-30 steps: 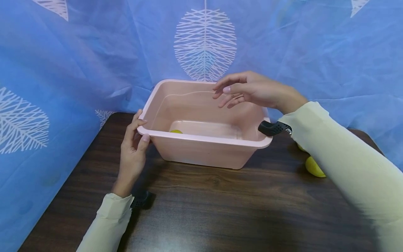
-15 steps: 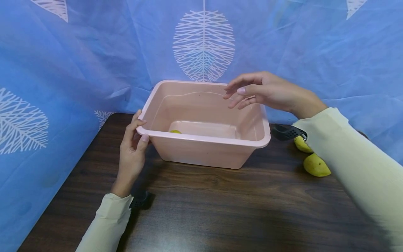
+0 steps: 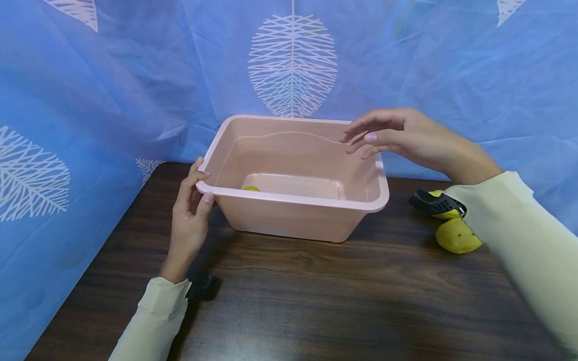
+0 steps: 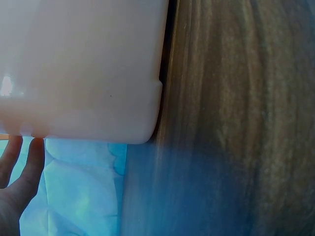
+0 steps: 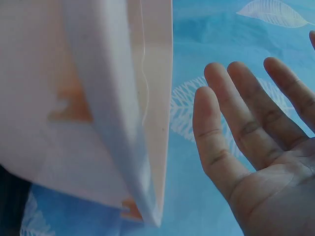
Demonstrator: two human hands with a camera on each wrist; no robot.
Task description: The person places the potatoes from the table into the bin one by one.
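Observation:
A pink plastic tub stands on the table, a bit of a yellow fruit showing inside at its left. My left hand holds the tub's front left corner, thumb and fingers at the rim; the left wrist view shows fingertips against the tub wall. Above the tub's back right corner hovers my right hand, empty, fingers loosely bent. In the right wrist view the same hand is spread beside the tub's rim, with nothing in it.
Two yellow fruits, one at the front and one partly behind the wrist strap, lie right of the tub under my right forearm. A blue cloth with white leaf patterns hangs behind the dark wooden table.
My right hand has moved right, from over the tub's middle to its back right corner, uncovering more of the two fruits. The left hand stays on the rim.

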